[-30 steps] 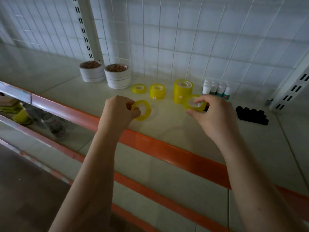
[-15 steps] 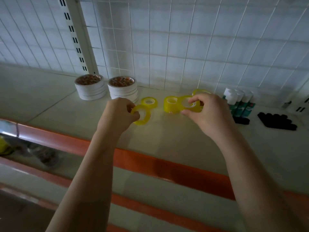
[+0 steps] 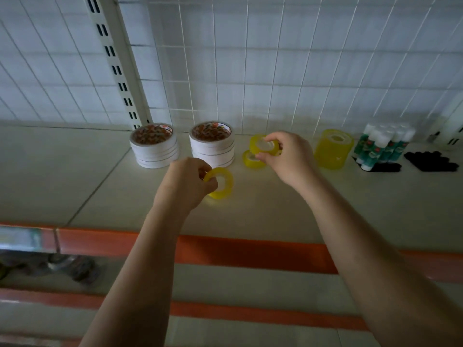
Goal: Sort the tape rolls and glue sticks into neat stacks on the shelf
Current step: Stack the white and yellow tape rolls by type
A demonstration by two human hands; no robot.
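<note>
My left hand pinches a thin yellow tape roll just above the shelf. My right hand holds a second yellow tape roll directly over a small yellow roll lying on the shelf. A taller stack of yellow rolls stands to the right. Two stacks of white tape rolls stand at the back left. Glue sticks with white caps stand in a cluster at the far right.
A white wire grid backs the shelf, with a slotted upright post at the left. Black objects lie beside the glue sticks. An orange strip edges the shelf front, and lower shelves show below.
My right hand has carried its yellow roll leftwards, away from the tall yellow stack, to above the small roll. My left hand keeps hold of its roll. The camera view has swung left.
</note>
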